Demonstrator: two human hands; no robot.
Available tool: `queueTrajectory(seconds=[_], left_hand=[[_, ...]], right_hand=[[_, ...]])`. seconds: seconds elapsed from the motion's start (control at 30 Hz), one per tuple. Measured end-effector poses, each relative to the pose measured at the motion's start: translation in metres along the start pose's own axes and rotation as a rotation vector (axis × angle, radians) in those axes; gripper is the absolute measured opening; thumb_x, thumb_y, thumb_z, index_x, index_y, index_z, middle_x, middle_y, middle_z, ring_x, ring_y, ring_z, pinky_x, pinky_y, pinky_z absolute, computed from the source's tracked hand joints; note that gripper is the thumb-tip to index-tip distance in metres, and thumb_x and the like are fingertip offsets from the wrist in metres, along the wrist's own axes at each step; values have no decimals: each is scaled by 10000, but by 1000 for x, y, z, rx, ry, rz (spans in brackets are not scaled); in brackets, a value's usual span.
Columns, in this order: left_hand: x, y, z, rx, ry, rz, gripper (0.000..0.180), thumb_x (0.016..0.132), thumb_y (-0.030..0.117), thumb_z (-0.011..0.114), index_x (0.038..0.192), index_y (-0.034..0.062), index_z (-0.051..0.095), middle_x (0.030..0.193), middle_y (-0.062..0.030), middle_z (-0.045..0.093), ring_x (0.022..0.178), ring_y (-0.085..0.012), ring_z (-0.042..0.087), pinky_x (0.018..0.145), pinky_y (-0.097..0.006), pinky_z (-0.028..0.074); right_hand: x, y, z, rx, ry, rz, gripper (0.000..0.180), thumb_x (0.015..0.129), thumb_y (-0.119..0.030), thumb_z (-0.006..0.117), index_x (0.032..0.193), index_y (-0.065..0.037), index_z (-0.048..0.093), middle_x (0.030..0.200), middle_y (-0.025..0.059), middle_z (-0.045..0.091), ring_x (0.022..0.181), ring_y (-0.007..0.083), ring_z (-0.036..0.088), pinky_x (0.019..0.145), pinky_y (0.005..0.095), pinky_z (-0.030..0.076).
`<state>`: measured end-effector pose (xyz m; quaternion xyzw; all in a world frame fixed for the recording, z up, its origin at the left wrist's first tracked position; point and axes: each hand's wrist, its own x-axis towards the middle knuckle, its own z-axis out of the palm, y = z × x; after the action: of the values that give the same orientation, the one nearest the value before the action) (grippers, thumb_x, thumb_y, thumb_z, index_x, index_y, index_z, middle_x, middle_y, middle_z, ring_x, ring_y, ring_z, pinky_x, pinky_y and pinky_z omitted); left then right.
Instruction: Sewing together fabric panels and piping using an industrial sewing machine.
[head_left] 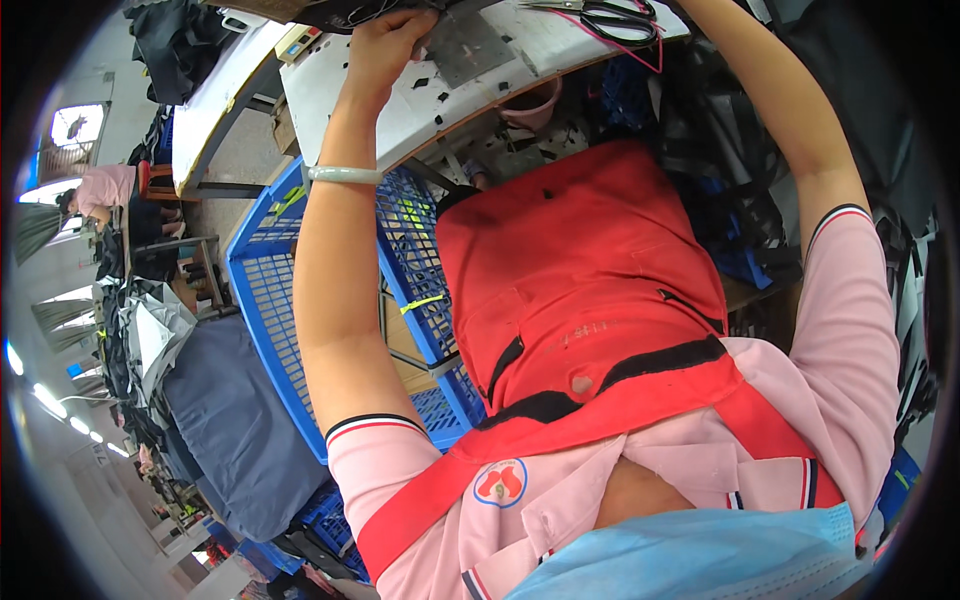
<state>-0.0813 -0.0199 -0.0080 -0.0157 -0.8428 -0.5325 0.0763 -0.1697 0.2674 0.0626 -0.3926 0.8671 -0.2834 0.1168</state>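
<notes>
My left hand (388, 48) is at the top of the view, over the far side of a white worktable (330, 95). Its fingers are curled together against the edge of some dark material (345, 16), cut off by the frame. What they pinch is too hidden to name. Beside this hand a grey, scuffed metal plate (468, 50) is set in the tabletop, with several small black scraps around it. My right forearm reaches up past the top edge, so that hand is out of sight. Black-handled scissors (610, 18) lie on the table between my arms, with a pink cord next to them.
A blue plastic crate (265, 260) stands left of my lap, below my left arm. Under the table is a pink tub (533, 105) among black scraps. Grey-blue fabric (235, 410) is piled further left; dark material hangs at right. Another person (103, 190) sits at the far left.
</notes>
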Motion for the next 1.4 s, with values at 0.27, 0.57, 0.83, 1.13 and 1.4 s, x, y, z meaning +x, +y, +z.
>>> queueTrajectory(seconds=[0.27,0.57,0.83,1.13,1.4], left_hand=[[-1,3,-13,-6,110,-98,234,932,207,635,884,-2,728,715,-12,638,658,-82,557,600,-222,431],[-68,71,28,586,-187,268,227,834,168,643,858,-50,703,672,-156,666,573,-190,603,585,-333,492],[-67,96,59,143,-223,39,218,873,159,680,903,-53,720,663,-76,658,580,-107,575,540,-266,486],[-138,-26,58,-35,-547,-479,498,961,458,546,1094,0,685,911,-98,687,803,-158,607,734,-269,487],[-142,-11,56,-53,-479,-291,494,966,460,551,1164,22,667,952,-40,649,853,-127,578,724,-244,471]], right_hand=[[-13,8,6,-46,156,2,413,760,-230,777,1069,8,641,856,111,670,816,161,591,773,325,479],[-72,-80,146,-446,12,-575,257,750,-125,681,999,-91,627,1212,95,599,1160,269,551,909,376,490],[-48,-83,200,-788,124,-496,60,819,-151,590,852,-101,593,726,54,634,760,248,671,782,399,511],[-80,-18,119,-417,-340,-74,428,723,-134,694,1139,-81,613,881,184,691,848,408,660,784,472,529],[-78,-30,53,-78,-278,10,385,785,-245,720,1041,27,626,928,209,679,894,310,646,781,394,485]])
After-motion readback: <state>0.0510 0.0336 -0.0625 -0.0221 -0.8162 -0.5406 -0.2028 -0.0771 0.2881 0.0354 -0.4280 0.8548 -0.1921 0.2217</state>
